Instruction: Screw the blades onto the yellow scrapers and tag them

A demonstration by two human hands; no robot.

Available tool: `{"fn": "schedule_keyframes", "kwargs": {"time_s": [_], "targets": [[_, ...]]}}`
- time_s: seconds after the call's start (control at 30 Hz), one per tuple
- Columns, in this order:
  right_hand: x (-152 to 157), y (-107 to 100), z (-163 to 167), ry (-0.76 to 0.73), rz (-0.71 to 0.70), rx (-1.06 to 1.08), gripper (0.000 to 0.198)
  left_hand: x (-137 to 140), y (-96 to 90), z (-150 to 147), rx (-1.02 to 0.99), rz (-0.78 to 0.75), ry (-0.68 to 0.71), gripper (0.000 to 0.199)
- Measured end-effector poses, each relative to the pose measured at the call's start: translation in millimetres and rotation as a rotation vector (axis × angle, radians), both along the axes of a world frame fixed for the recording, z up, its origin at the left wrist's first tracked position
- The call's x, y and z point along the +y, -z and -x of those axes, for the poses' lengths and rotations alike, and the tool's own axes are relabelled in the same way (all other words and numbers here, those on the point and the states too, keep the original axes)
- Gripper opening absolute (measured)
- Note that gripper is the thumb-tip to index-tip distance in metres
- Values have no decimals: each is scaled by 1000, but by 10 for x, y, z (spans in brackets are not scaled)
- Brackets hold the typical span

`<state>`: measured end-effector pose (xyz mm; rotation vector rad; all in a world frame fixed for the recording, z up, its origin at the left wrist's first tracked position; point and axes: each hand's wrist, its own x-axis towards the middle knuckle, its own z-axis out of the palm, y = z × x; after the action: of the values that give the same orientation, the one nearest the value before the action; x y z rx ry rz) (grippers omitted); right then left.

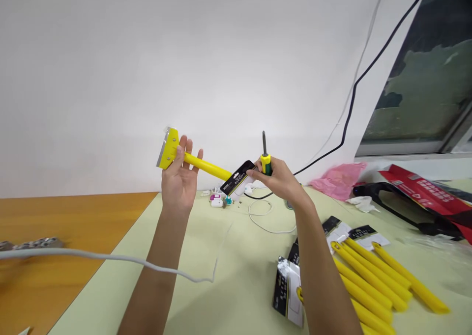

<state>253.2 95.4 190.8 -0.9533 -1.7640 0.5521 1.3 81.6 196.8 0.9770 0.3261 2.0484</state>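
A yellow scraper (208,167) is raised above the table, its wide head with a metal blade and screws at the left. My left hand (180,182) grips it just below the head, thumb against the neck and the other fingers partly extended behind. In my right hand (280,178) is a screwdriver (265,164) with a yellow-green handle, its shaft pointing up. That hand also pinches a black-and-white cardboard tag (239,179) at the far end of the scraper's handle. The tag partly hides the handle's end.
Several yellow handles (372,276) with cards lie at the right. A white cable (140,262) crosses in front of my left forearm. Small plugs (217,202) lie near the wall. A red package (427,192) and pink plastic bag (339,180) sit at the back right.
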Motion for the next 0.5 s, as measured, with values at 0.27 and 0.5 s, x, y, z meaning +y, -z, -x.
{"fn": "schedule_keyframes", "kwargs": {"time_s": [0.27,0.5], "targets": [[-123,13,65,-111,-37,80,50,-50,52,-278,-13,92,137,41],[-166,-1,-8,-27,-75,46,51,-75,93,-412,106,97,196,46]]}}
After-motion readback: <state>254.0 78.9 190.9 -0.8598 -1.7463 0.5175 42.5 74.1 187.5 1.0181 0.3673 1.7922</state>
